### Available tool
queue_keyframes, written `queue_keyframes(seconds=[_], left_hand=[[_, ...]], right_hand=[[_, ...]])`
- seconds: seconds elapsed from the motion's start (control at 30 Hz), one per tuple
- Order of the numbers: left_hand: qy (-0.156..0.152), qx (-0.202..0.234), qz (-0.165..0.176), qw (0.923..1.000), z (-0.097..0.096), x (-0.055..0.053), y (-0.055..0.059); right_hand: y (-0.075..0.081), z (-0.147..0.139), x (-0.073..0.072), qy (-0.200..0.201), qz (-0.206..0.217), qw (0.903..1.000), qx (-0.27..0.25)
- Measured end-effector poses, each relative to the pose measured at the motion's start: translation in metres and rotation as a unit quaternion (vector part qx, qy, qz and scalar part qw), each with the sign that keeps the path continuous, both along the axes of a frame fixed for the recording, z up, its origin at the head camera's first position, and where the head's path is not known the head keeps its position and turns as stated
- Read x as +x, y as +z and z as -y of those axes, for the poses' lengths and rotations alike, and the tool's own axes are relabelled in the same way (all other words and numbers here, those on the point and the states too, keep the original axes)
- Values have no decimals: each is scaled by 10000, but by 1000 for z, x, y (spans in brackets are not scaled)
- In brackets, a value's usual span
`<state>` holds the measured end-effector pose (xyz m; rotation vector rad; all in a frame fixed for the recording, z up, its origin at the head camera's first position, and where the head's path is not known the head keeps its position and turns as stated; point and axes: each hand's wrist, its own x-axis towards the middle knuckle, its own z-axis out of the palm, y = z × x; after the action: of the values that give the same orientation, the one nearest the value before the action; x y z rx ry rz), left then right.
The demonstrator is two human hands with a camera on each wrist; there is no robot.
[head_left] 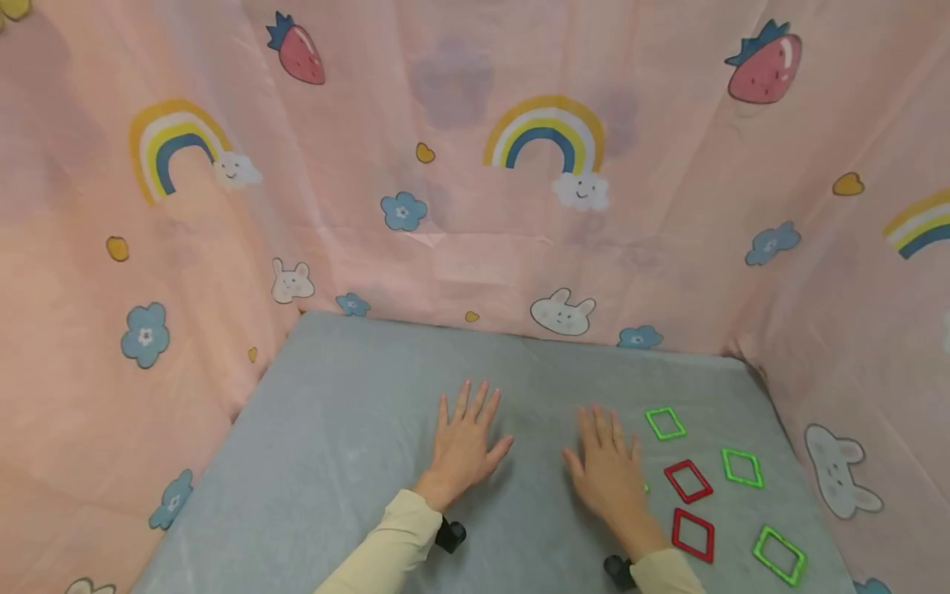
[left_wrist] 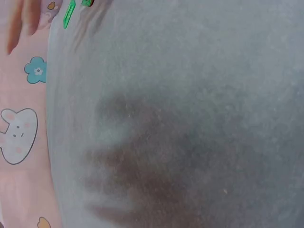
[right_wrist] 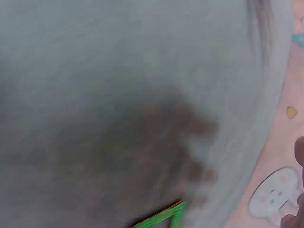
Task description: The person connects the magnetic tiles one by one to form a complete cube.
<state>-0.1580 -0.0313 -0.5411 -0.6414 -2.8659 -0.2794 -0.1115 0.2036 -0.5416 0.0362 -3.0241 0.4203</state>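
Over the middle of the grey table my left hand (head_left: 462,452) is held palm down, fingers spread and straight, with nothing in it. To its right, my right hand (head_left: 610,478) also holds nothing, fingers extended. Blurred hand shadows fall on the cloth in both wrist views. Nearest the right hand lie a red diamond-shaped frame (head_left: 669,471) and a bright green one (head_left: 650,412); a bit of another green piece (head_left: 646,488) peeks out beside that hand, mostly hidden. In the right wrist view a green frame corner (right_wrist: 164,216) shows at the bottom edge.
Farther right on the table (head_left: 334,429) lie a second red frame (head_left: 675,535) and two green frames (head_left: 726,466) (head_left: 768,569). A pink printed curtain (head_left: 475,247) encloses the table at the back and both sides.
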Motion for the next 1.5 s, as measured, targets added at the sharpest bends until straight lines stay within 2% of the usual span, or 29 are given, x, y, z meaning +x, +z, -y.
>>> queue_keyframes(seconds=[0.1,0.33,0.5,0.73,0.97,1.07,1.27,1.5], left_hand=[[-26,81,61,9999,-2,0,-1],[-16,221,271,9994,-4,4,-4],[-30,380,376,9986,-6,8,-9],[-96,695,434,9966,-5,13,-19],[-113,1015,782,9917,-2,23,-27],[-134,1117,805,9904,-1,28,-30],[-251,1052,892,9901,1,36,-38],[-232,1024,880,9906,-1,38,-44]], right_hand=[[-3,-13,6,-43,224,9997,-51],[-10,-38,22,-349,1089,9934,6],[-16,-49,32,-673,1357,9881,257],[-21,-50,39,-848,1192,9885,385],[-21,-43,42,-754,709,9936,455],[-21,-38,41,-715,637,9942,483],[-20,-25,37,-652,779,9935,517],[-21,-7,35,-503,620,9956,501]])
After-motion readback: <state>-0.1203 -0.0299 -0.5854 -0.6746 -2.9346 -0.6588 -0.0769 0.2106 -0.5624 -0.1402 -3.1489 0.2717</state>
